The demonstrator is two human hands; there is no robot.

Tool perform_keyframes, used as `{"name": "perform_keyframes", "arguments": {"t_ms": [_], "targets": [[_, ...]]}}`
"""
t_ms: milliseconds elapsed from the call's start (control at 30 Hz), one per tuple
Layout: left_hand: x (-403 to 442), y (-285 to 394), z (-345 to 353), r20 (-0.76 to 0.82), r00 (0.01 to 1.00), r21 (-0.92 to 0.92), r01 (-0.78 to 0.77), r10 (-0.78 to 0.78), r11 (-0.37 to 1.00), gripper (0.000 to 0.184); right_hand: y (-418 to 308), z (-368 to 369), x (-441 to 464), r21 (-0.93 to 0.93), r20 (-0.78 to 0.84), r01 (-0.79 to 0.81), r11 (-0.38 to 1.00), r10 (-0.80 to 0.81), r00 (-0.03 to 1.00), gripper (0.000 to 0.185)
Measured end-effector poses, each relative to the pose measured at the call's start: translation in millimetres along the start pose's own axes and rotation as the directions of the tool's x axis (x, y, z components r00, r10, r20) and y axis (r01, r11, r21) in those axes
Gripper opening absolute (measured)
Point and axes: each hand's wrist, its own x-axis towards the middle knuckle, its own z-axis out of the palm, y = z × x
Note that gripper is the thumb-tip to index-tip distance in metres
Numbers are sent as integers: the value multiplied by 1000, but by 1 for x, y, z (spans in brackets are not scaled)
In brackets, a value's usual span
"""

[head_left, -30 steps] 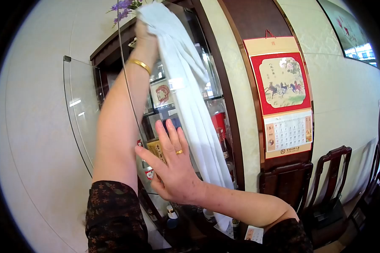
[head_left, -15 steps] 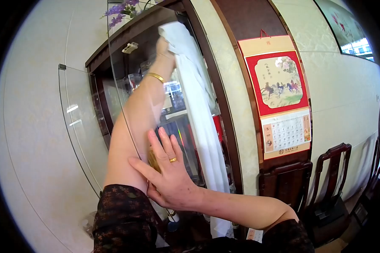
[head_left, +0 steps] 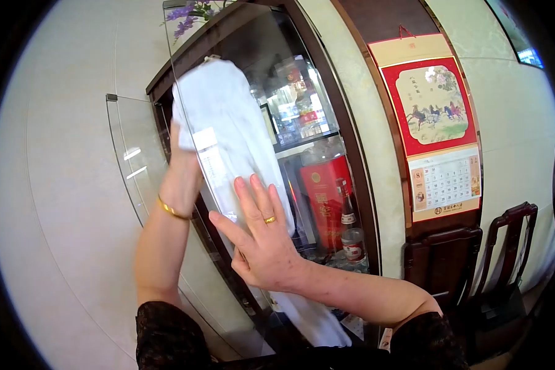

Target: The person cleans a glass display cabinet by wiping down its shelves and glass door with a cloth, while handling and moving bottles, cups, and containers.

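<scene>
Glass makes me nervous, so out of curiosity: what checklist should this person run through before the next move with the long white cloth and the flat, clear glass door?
1. Long white cloth in the left hand: ok, held bunched, though the fingers are mostly hidden.
2. Flat, clear glass door open: ok, its free edge stands out from the dark wooden cabinet.
3. Right hand against the glass: ok, it appears to rest there with fingers spread.
4. Cloth fully gathered: not ok, a long end hangs below the right hand.
5. Round gold-coloured bracelet clear of the door's edge: cannot tell, depth is unclear.
</scene>
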Motion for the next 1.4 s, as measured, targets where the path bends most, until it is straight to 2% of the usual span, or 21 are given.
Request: {"name": "perform_keyframes", "arguments": {"t_ms": [33, 100, 167, 200, 333, 400, 467, 500, 533, 600, 633, 667, 700, 733, 767, 833, 900, 1000, 1167, 1267, 1400], "targets": [[-15, -7, -17, 221, 972, -209, 132, -84, 969, 47, 0, 1, -1, 11, -1, -2, 1000, 2, 1000, 66], [-55, -22, -24, 43, 965, -150, 264, -261, 953, 48, 2, 2, -1, 37, -37, 5, 999, -4, 999, 64], [-92, -42, -6, -275, 923, 19, 286, -270, 958, 50, 0, -3, -1, 113, -34, -14, 994, 17, 999, 63], [-110, -52, 1, -334, 897, 60, 327, -290, 943, 51, 1, -3, -2, 132, -52, 23, 991, -16, 999, 60], [-140, -60, 15, -251, 918, 178, 354, -306, 918, 56, 1, -6, -7, 187, -90, 48, 981, -32, 995, 61], [-134, -48, 13, -142, 960, 286, 274, -242, 918, 60, 2, -6, -8, 206, -126, 52, 977, -27, 992, 64], [-113, -31, 1, 145, 989, 463, -59, -9, 884, 63, 1, -9, -6, 206, -113, 48, 977, -25, 993, 64], [-95, -25, -9, 307, 941, 491, -286, 144, 823, 65, 0, -10, -5, 207, -94, 43, 977, -24, 995, 63], [-80, -17, -40, -121, 991, 222, 79, -53, 972, 81, -1, -11, -4, 175, -68, 25, 984, -14, 998, 62], [-26, -7, -35, 124, 988, 150, -110, 92, 982, 59, -2, -8, -4, 173, -73, 9, 985, 4, 997, 61], [2, 0, -38, 159, 987, -75, 31, -18, 997, 44, -2, -7, -3, 163, -75, 2, 987, 11, 997, 61], [28, -5, -37, 22, 1000, 28, -13, 12, 1000, 40, -1, -5, -3, 161, -95, 4, 987, 11, 995, 61], [46, -10, -25, 143, 980, 242, -174, 142, 955, 39, -2, -6, -3, 158, -78, -9, 987, 22, 997, 62], [63, -13, -15, 106, 983, 123, -163, 150, 979, 38, -4, -6, -3, 151, -65, -13, 988, 23, 998, 63], [78, -13, -11, 145, 968, 252, -234, 203, 939, 37, -3, -8, -2, 137, -56, -11, 991, 19, 998, 63], [103, -17, -2, -15, 992, -58, -128, 127, 990, 36, -2, -11, -3, 133, -52, 7, 991, 0, 999, 61], [86, -41, 10, -42, 996, 21, -82, 83, 996, 37, -2, -13, -4, 137, -47, 20, 990, -14, 999, 58], [44, -82, 19, -256, 955, 26, 159, -148, 987, 37, -1, -13, -5, 162, -78, 37, 986, -24, 997, 59], [-73, -134, 23, -250, 900, -11, 367, -358, 930, 37, 0, -6, -4, 135, -38, 34, 990, -29, 999, 56], [-85, -136, 19, -229, 903, -11, 372, -364, 928, 37, 3, -1, -5, 143, -39, 33, 989, -28, 999, 54], [-26, -107, 0, -203, 956, 9, 217, -211, 976, 37, 3, 0, -5, 131, -62, 44, 990, -36, 997, 54]]}}
